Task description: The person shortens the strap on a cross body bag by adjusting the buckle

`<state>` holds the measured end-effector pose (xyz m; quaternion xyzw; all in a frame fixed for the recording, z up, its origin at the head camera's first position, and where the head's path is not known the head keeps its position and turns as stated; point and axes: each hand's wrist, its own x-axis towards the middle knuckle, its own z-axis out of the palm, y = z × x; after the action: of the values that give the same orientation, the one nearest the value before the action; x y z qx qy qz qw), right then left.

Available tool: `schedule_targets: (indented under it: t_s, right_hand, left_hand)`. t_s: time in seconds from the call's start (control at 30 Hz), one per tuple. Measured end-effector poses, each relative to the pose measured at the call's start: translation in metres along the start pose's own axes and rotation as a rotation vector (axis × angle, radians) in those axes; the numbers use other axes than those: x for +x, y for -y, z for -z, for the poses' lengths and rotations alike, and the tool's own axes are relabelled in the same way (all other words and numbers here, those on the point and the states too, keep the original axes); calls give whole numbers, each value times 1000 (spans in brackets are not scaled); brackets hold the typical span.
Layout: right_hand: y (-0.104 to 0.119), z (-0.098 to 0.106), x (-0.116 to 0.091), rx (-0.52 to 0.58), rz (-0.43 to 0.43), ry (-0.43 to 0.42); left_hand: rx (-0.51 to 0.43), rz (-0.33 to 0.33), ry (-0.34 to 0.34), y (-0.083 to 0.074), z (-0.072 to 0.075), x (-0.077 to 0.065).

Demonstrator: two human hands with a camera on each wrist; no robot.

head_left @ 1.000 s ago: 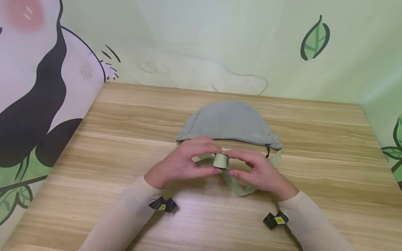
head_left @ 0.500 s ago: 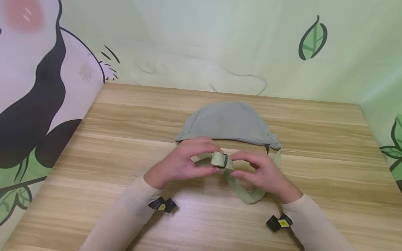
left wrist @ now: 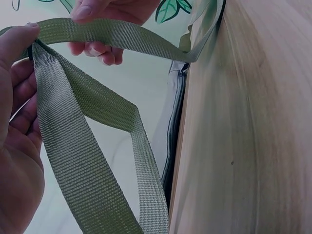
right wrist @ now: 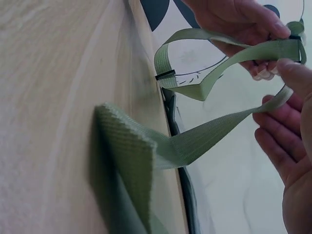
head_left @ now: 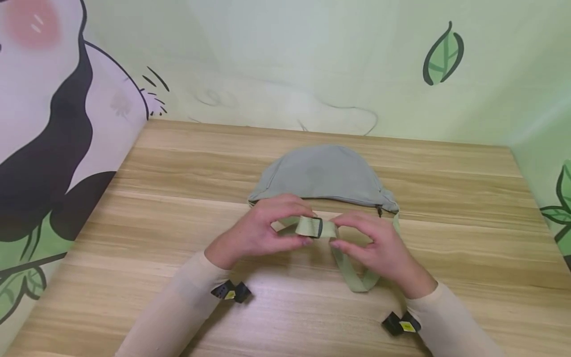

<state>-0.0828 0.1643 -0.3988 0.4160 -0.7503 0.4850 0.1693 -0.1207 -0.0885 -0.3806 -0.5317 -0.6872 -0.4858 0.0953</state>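
A grey waist bag [head_left: 323,173] lies on the table with its zipped edge toward me. Its light green webbing strap [head_left: 357,280] is lifted in front of it. My left hand [head_left: 267,225] pinches the strap at a dark slider buckle [head_left: 317,227], thumb below and fingers above. Just right of the buckle, my right hand [head_left: 374,243] pinches the strap between thumb and fingers. A short stretch of webbing spans the two hands. In the left wrist view, strap loops [left wrist: 83,141] hang from the left hand. Another strap length [right wrist: 219,129] runs from the right hand in the right wrist view.
The wooden table [head_left: 156,238] meets a pale green wall [head_left: 276,64] behind the bag. A wall with a panda drawing [head_left: 67,114] borders its left side. Dark wrist cameras [head_left: 232,291] sit at both sleeves. A zip pull [head_left: 379,211] hangs at the bag's right end.
My right hand has moved a little right and away from the left, drawing out strap beside the buckle. The buckle has turned into clearer view, while the left hand stays nearly still.
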Motion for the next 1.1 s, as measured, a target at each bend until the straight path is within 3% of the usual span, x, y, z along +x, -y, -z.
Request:
schedule_targets:
  t_s: [0.13, 0.37, 0.67, 1.1]
  right_hand:
    - [1, 0, 1, -94, 51, -9]
    - [8, 1, 4, -127, 77, -42]
    - [17, 1, 11, -250, 118, -24]
    - [30, -3, 20, -271, 124, -61]
  left_hand:
    - [-2, -3, -4, 1, -1, 0]
    - [-12, 16, -7, 1, -1, 0]
    - [-9, 6, 10, 2, -4, 1]
    - [37, 3, 39, 6, -8, -2]
